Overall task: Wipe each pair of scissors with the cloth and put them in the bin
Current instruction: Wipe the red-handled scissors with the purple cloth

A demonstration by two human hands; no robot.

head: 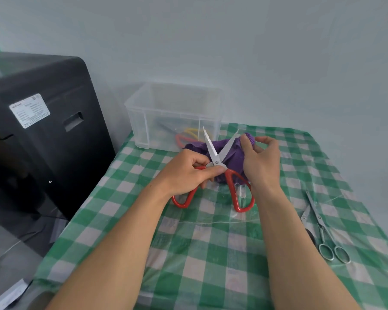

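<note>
Red-handled scissors (233, 186) stand spread wide over the middle of the table, blades pointing away from me. My left hand (188, 173) pinches them at the pivot. My right hand (259, 161) grips a purple cloth (233, 157) that is bunched behind and around the right blade. A clear plastic bin (143, 130) stands at the table's far left; red, yellow and dark scissor handles show through its wall. A pair of all-metal scissors (323, 229) lies flat near the right edge.
The table wears a green-and-white checked cloth (211, 253) under clear plastic. A large black machine (43, 130) stands close against the table's left side. A pale wall runs right behind the bin.
</note>
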